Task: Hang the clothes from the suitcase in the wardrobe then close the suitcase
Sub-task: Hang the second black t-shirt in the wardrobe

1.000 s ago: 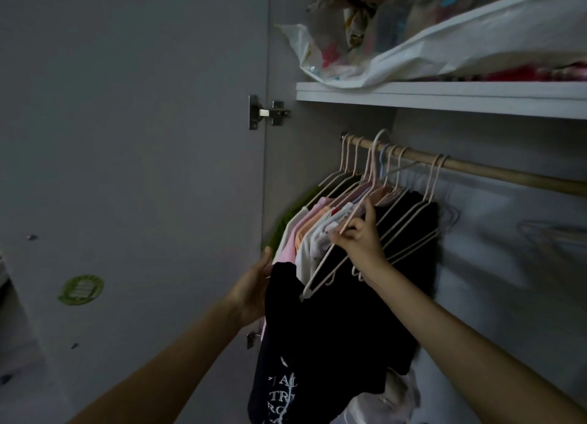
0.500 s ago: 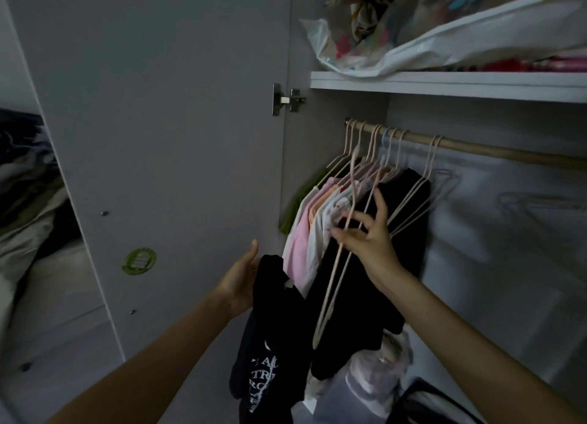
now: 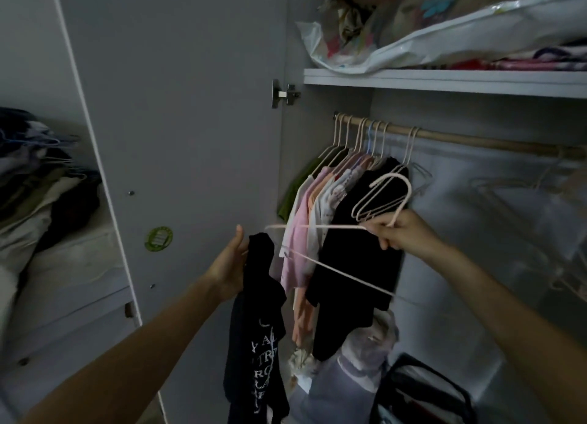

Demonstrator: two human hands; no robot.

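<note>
Behind right hand (image 3: 401, 233): wardrobe rail (image 3: 470, 139), hung clothes (image 3: 333, 201) bunched left.
Right hand: closed round hangers (image 3: 386, 198), off rail.
Left hand (image 3: 230, 264): gripping black shirt (image 3: 257, 328), dangling beside door (image 3: 178, 137).
Above: shelf (image 3: 444, 82), bag (image 3: 444, 35).

Wooden rail (image 3: 476, 140), black cloth shirt (image 3: 257, 328)

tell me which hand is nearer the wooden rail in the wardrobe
Right. The right hand holds empty hangers just below the wooden rail, in front of the hung clothes. The left hand holds a black shirt lower and further left, by the door.
</note>
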